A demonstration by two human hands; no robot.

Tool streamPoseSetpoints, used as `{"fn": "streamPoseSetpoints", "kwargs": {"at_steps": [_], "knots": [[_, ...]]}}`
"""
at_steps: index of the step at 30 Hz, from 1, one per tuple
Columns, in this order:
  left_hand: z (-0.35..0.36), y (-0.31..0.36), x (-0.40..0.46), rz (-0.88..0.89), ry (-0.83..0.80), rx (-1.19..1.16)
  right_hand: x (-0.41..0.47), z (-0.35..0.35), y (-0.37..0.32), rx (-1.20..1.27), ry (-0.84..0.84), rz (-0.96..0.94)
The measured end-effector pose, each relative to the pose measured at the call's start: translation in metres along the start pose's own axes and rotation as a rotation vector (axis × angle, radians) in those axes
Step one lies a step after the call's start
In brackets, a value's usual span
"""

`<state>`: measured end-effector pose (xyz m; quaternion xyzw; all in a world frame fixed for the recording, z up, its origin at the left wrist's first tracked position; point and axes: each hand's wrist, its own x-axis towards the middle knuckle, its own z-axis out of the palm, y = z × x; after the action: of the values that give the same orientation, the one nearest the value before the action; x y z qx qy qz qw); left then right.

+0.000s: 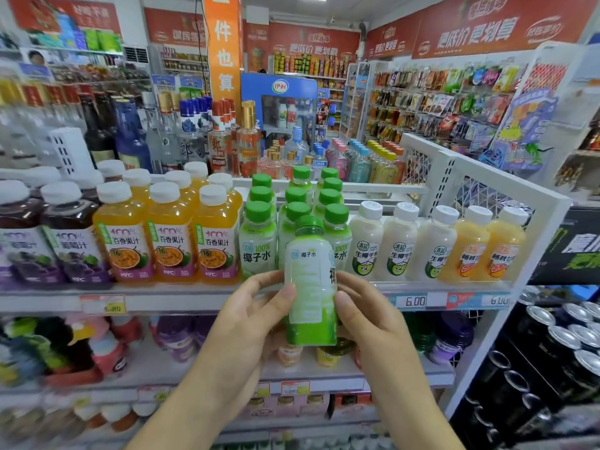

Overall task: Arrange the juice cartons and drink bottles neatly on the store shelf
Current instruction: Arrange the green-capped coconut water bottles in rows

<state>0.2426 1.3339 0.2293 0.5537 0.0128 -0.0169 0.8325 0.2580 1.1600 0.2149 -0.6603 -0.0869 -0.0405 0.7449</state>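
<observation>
Both hands, left hand (256,306) and right hand (367,315), grip one green-capped bottle (310,287) upright before the shelf (194,298); fingers behind it are hidden, lower shelves blurred.

The small plastic bottle with the bright green cap (310,280) wears a label that is white above and fades into leaf green at the base. The matching green-capped bottles (259,241) behind it carry white and green labels with green lettering. To their left, the white-capped bottles of orange-yellow juice (172,241) have purple-edged labels printed with a cut passion fruit, and the dark purple grape juice bottles (74,245) show grape clusters. To the right stand milky white bottles (397,245) and pale orange bottles (469,248), all white-capped. The metal shelf (194,298) is white, its price tags (414,301) blue and red.
</observation>
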Motion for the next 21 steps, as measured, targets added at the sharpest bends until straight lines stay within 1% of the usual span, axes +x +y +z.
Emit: {"fn": "streamPoseSetpoints", "kwargs": {"at_steps": [2,4,7,10,13,15,18,21], "knots": [[0.002,-0.001,0.000,0.012,-0.006,0.064,0.001,0.003,0.002,0.058,-0.054,0.038],[0.002,-0.002,0.001,0.030,0.004,0.161,-0.001,0.005,0.005,0.052,-0.064,0.039],[0.004,0.000,-0.001,0.009,-0.047,0.270,-0.006,0.007,0.004,0.061,0.009,0.030],[0.001,0.000,0.001,0.024,-0.026,0.332,-0.008,0.009,0.006,-0.056,0.099,-0.024],[0.004,0.002,0.001,0.069,0.014,0.299,-0.009,0.013,0.007,-0.183,0.129,-0.099],[0.004,0.000,0.002,0.080,0.027,0.273,-0.009,0.012,0.007,-0.214,0.101,-0.145],[0.001,0.001,0.004,0.063,0.006,0.158,-0.007,0.008,0.004,-0.088,0.017,-0.108],[-0.001,0.005,0.003,0.015,-0.064,0.020,-0.003,0.003,0.000,0.019,0.003,-0.031]]}}
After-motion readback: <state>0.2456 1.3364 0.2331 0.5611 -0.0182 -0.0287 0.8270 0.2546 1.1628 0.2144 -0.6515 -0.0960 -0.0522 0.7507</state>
